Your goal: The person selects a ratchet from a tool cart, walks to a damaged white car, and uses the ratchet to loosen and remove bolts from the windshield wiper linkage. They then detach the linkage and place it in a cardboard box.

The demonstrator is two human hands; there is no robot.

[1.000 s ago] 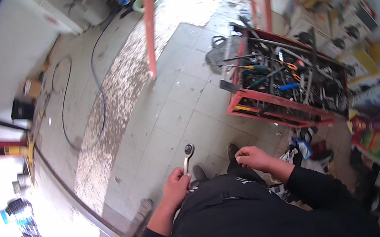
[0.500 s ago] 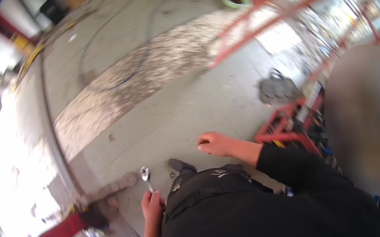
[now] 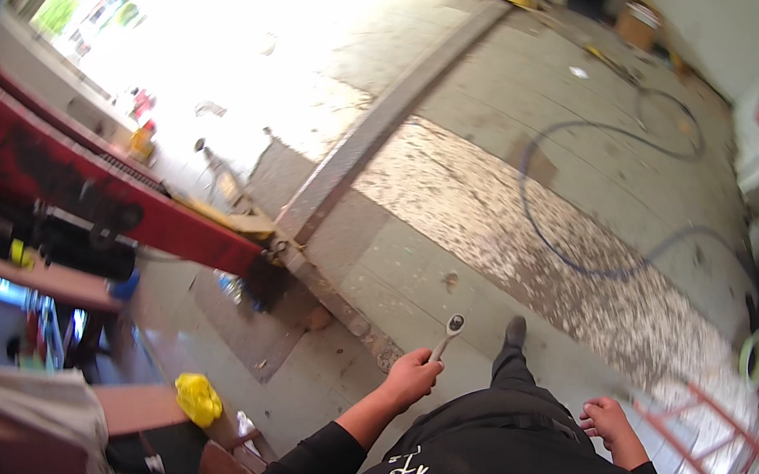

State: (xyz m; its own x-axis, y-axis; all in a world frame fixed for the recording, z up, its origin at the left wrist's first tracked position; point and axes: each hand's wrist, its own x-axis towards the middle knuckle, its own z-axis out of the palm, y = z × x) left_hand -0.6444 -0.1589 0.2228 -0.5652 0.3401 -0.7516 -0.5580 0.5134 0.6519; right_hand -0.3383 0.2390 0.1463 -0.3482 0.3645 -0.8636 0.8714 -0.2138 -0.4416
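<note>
Head view: a ratchet wrench (image 3: 446, 337), judged stiff, fairly heavy steel, is gripped by its handle in the closed left hand (image 3: 411, 378), head outward; the right hand (image 3: 603, 421) hangs loosely curled, empty.

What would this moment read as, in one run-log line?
left hand: grips shiny metal ratchet wrench | right hand: empty, beside red metal frame | underfoot: grey concrete floor
</note>
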